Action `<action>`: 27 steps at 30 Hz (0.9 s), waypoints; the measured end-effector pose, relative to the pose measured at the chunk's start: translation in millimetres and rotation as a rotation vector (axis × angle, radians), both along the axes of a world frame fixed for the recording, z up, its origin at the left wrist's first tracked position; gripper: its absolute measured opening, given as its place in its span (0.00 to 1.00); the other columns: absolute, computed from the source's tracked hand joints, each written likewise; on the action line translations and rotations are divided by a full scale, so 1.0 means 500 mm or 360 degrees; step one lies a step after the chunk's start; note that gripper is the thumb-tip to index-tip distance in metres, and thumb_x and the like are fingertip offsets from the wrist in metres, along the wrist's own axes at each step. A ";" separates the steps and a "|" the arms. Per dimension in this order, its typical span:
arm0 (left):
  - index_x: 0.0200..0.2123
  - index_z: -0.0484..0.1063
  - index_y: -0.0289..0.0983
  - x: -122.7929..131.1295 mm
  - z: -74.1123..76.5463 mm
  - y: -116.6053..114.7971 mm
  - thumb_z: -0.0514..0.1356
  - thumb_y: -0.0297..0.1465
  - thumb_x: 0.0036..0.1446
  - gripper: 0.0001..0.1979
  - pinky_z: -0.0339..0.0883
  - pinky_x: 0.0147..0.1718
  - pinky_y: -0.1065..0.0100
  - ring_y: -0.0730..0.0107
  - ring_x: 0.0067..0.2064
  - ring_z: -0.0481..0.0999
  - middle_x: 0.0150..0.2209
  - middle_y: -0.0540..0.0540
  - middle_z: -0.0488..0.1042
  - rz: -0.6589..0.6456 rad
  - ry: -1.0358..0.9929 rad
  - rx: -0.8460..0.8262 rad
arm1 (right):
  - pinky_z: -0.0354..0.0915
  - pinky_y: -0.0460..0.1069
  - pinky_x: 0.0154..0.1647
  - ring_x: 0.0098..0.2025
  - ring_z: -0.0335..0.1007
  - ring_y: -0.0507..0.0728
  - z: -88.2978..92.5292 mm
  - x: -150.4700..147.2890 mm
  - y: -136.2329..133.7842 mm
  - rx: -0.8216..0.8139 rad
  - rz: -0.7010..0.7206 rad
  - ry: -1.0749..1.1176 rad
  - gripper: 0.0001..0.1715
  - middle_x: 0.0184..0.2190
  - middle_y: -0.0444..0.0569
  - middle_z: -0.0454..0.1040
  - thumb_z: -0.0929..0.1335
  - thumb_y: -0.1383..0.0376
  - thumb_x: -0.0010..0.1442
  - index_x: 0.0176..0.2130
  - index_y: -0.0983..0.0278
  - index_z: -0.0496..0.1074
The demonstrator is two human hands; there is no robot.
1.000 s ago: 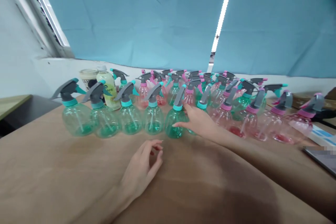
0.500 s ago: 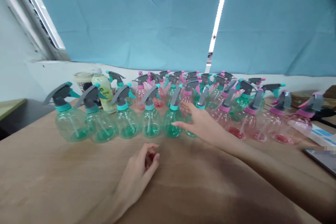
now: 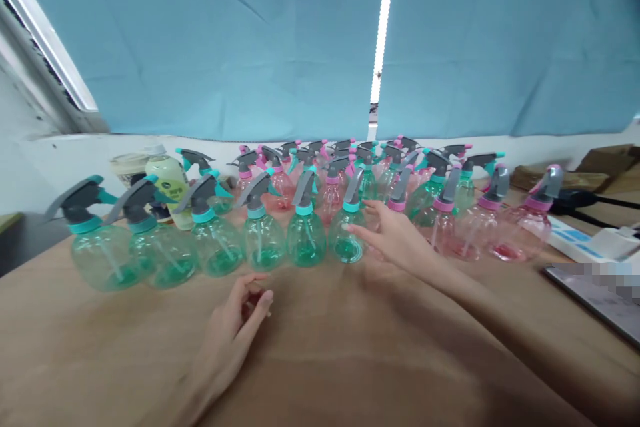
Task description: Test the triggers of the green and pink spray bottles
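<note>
Our right hand reached to the right side of a green spray bottle, sixth from the left in the front row, its thumb and fingers spread wide; the thumb overlapped the bottle's body, but we could not tell whether they touched. That bottle stood upright on the bench. We had our left hand nearer to us, half curled, gripping nothing, thumb and fingertips narrowly apart. To the right, pink spray bottles continued the row, and a labelled pale bottle stood behind the green ones at left.
</note>
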State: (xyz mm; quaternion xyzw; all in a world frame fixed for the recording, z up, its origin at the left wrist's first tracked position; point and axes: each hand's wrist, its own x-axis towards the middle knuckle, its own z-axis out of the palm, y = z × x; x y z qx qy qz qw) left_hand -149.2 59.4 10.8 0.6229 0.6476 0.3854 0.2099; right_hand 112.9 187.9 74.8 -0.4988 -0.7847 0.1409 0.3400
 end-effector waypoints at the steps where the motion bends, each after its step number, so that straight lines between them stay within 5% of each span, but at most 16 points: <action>1: 0.50 0.57 0.43 0.001 -0.003 0.000 0.50 0.42 0.64 0.14 0.71 0.31 0.63 0.63 0.34 0.76 0.34 0.49 0.70 0.0014 -0.0013 -0.0009 | 0.66 0.60 0.46 0.53 0.69 0.70 -0.001 -0.011 0.005 -0.0001 -0.0007 -0.0028 0.39 0.52 0.66 0.72 0.66 0.48 0.59 0.59 0.72 0.60; 7: 0.49 0.59 0.42 0.033 0.010 -0.002 0.53 0.43 0.61 0.16 0.69 0.28 0.65 0.64 0.32 0.75 0.32 0.50 0.71 0.0000 -0.0216 -0.0110 | 0.66 0.56 0.35 0.43 0.74 0.70 -0.005 -0.048 0.029 0.0079 -0.0109 -0.0238 0.36 0.39 0.63 0.76 0.65 0.47 0.58 0.52 0.73 0.65; 11: 0.44 0.63 0.41 0.069 0.092 0.012 0.56 0.44 0.58 0.16 0.67 0.24 0.69 0.65 0.31 0.74 0.29 0.51 0.70 -0.0078 -0.0459 0.0046 | 0.66 0.56 0.31 0.38 0.75 0.70 0.000 -0.044 0.008 0.0061 -0.0170 -0.0442 0.34 0.36 0.62 0.76 0.64 0.45 0.59 0.48 0.72 0.68; 14: 0.44 0.65 0.41 0.103 0.153 0.031 0.59 0.44 0.56 0.17 0.68 0.30 0.67 0.67 0.33 0.73 0.33 0.50 0.71 -0.0059 -0.0278 0.0113 | 0.67 0.56 0.31 0.39 0.75 0.69 -0.002 -0.032 -0.031 0.0119 -0.0056 -0.0458 0.38 0.39 0.62 0.76 0.64 0.44 0.59 0.53 0.72 0.64; 16: 0.47 0.65 0.41 0.131 0.173 0.044 0.60 0.43 0.55 0.19 0.70 0.39 0.62 0.61 0.44 0.74 0.41 0.46 0.72 -0.0125 -0.0161 0.0154 | 0.67 0.56 0.31 0.40 0.75 0.69 -0.010 -0.022 -0.062 0.0188 0.0057 -0.0446 0.38 0.42 0.61 0.75 0.64 0.45 0.59 0.54 0.72 0.63; 18: 0.51 0.63 0.42 0.163 0.177 0.054 0.62 0.43 0.54 0.24 0.68 0.48 0.57 0.57 0.54 0.69 0.53 0.43 0.69 -0.0226 -0.0032 0.0099 | 0.68 0.55 0.30 0.38 0.75 0.66 -0.024 -0.011 -0.092 0.0253 0.0156 -0.0443 0.30 0.41 0.60 0.74 0.64 0.49 0.61 0.51 0.71 0.65; 21: 0.57 0.59 0.43 0.215 0.170 0.058 0.62 0.42 0.55 0.28 0.63 0.54 0.54 0.57 0.56 0.67 0.58 0.43 0.66 -0.0345 0.0007 0.0178 | 0.68 0.54 0.28 0.36 0.74 0.64 -0.046 0.004 -0.130 0.0425 0.0262 -0.0379 0.22 0.39 0.58 0.73 0.63 0.54 0.61 0.47 0.69 0.67; 27: 0.52 0.63 0.41 0.288 0.167 0.053 0.60 0.39 0.57 0.21 0.69 0.45 0.62 0.66 0.42 0.74 0.41 0.48 0.72 -0.0536 -0.0191 0.0351 | 0.67 0.61 0.45 0.47 0.66 0.66 -0.069 0.025 -0.163 0.0655 0.0487 -0.0198 0.23 0.43 0.58 0.72 0.65 0.53 0.57 0.43 0.67 0.70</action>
